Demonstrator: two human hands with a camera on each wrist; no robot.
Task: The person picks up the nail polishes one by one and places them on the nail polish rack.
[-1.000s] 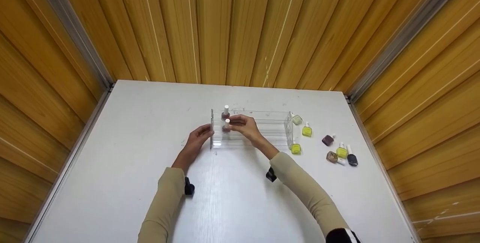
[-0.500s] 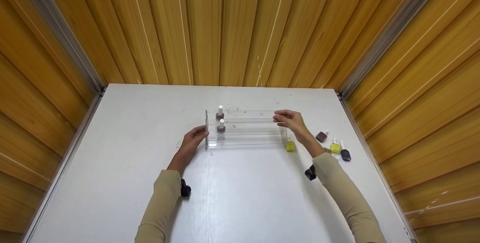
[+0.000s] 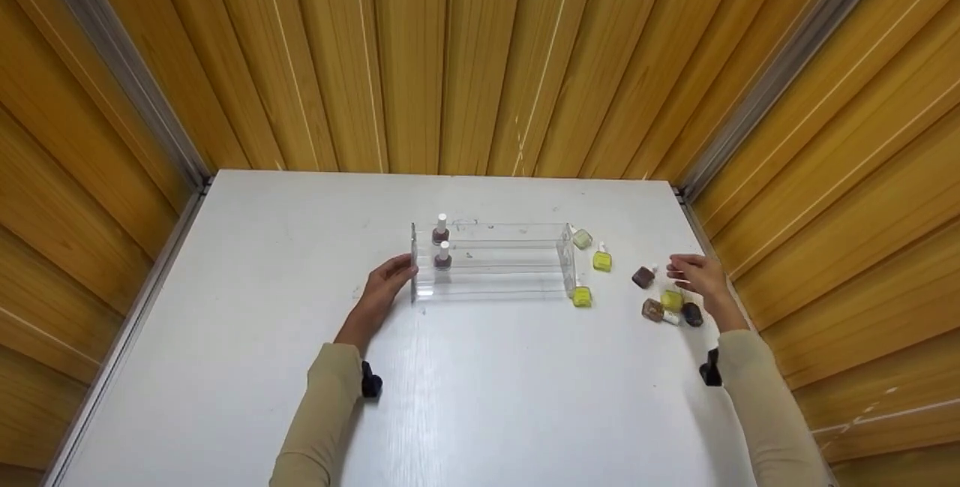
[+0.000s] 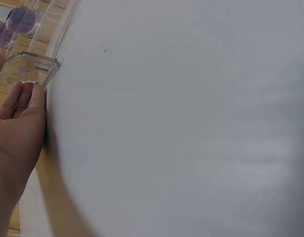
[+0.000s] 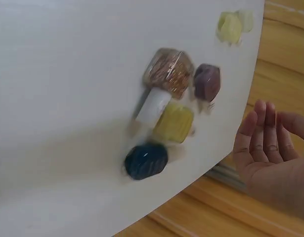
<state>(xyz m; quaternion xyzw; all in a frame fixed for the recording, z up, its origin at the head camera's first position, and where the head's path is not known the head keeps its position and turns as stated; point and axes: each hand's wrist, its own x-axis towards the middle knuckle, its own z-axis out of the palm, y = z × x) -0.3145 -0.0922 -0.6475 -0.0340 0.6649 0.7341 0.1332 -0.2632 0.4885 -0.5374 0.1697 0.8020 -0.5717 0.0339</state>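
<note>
My left hand (image 3: 381, 290) touches the left end panel of a clear stepped display rack (image 3: 495, 294), fingers fairly straight in the left wrist view. Two mauve-brown nail polish bottles with white caps stand at the rack's left end, one on the back step (image 3: 440, 235) and one on the step in front (image 3: 443, 260). Over at the right, my empty right hand (image 3: 705, 283) hovers above a loose group of nail polish bottles, fingers loosely extended. That group holds a dark purple bottle (image 5: 207, 83), a glitter bottle (image 5: 169, 71), a yellow bottle (image 5: 174, 123) and a dark blue bottle (image 5: 146, 161).
Beside the rack's right end lie a pale green bottle (image 3: 583, 238), a yellow bottle (image 3: 602, 261) and another yellow bottle (image 3: 582, 296) near the front corner. The white table (image 3: 480, 397) meets wood-look walls (image 3: 480, 59) at the back and sides.
My right hand has let go of the front mauve-brown bottle on the rack and moved right, past the rack's end, to the loose bottles. My left hand stays at the rack's left end.
</note>
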